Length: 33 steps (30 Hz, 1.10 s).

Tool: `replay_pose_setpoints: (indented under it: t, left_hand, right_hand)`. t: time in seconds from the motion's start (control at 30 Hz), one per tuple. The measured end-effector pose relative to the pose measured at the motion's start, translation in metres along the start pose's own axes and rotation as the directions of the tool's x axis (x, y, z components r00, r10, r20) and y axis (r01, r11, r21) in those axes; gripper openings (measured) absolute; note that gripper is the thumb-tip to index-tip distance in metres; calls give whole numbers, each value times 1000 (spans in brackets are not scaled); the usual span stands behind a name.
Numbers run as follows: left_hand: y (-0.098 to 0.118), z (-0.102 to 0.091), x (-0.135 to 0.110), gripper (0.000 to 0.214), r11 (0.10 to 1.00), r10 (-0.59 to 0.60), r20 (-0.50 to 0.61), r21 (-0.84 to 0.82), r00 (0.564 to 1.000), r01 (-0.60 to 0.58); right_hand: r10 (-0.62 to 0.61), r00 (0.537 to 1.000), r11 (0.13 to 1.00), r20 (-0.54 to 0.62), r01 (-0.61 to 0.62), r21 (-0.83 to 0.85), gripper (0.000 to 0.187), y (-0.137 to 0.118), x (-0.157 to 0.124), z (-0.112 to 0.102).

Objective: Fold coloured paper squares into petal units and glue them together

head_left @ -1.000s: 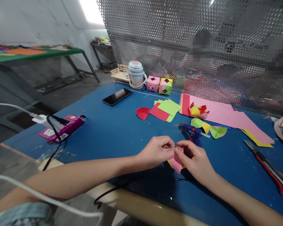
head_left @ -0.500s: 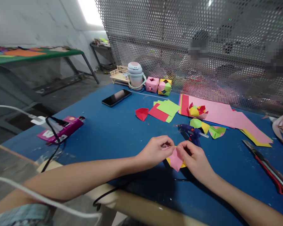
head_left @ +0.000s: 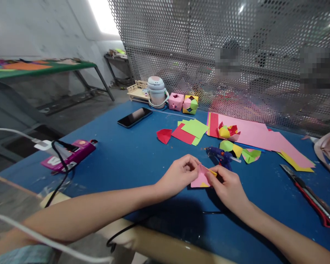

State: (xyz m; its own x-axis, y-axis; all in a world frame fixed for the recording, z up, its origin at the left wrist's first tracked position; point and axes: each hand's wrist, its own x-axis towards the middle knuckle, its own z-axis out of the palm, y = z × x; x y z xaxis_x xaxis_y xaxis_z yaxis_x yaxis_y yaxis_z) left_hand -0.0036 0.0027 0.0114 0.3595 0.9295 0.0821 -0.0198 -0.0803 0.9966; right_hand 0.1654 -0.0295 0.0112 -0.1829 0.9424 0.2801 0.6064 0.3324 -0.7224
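Both my hands meet over the blue table (head_left: 132, 157), pinching a small folded paper piece (head_left: 200, 178) that is pink with yellow showing at its edge. My left hand (head_left: 178, 175) grips its left corner with thumb and fingertips closed. My right hand (head_left: 227, 187) holds the right side, fingers curled round it. Just behind my right hand lies a blue glue gun (head_left: 219, 154).
Folded paper shapes (head_left: 238, 149), loose red and green squares (head_left: 191, 131) and large pink sheets (head_left: 258, 135) lie beyond. A phone (head_left: 134, 117), a jug (head_left: 156, 92) and paper cubes (head_left: 183, 103) stand further back. A cutter (head_left: 309, 194) lies right, a pink power strip (head_left: 68, 156) with cables left. A perforated metal screen (head_left: 236, 55) rises behind.
The paper piece has been turned from hanging point-down to lying flatter between my fingers, with more yellow showing. Both hands have kept their place over the table.
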Motion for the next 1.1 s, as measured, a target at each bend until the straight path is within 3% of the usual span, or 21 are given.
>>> replay_pose_setpoints:
  t: [0.2,0.3,0.4,0.53,0.63,0.87,0.97,1.1]
  left_hand:
    - [2,4,-2,12,991,-123,-65,-66,990,119]
    - [4,7,-4,15,972,-180,4,-156,984,179]
    - [6,8,-4,17,970,-221,75,-88,972,228]
    - [8,7,-3,19,974,-218,13,74,976,216]
    - [6,6,-3,19,973,-207,-45,91,977,210]
    - [2,4,-1,18,982,-170,-46,74,984,173]
    - [2,4,0,17,983,-177,-41,45,983,179]
    - [-1,4,0,17,980,-195,-41,-40,980,194]
  right_hand:
    - [90,996,994,-7,-90,55,19,3,-1,1]
    - [100,995,991,-20,-98,89,21,4,-1,2]
    - [54,999,993,-7,-53,103,20,2,-1,3]
    - [104,995,980,-5,-101,174,17,0,-1,5]
    - [152,988,973,-13,-147,179,21,0,-1,4]
    - [214,975,946,53,-221,236,25,0,1,2]
    - [139,990,971,-10,-134,197,21,0,2,2]
    - [-159,983,987,-93,161,13,13,4,1,2]
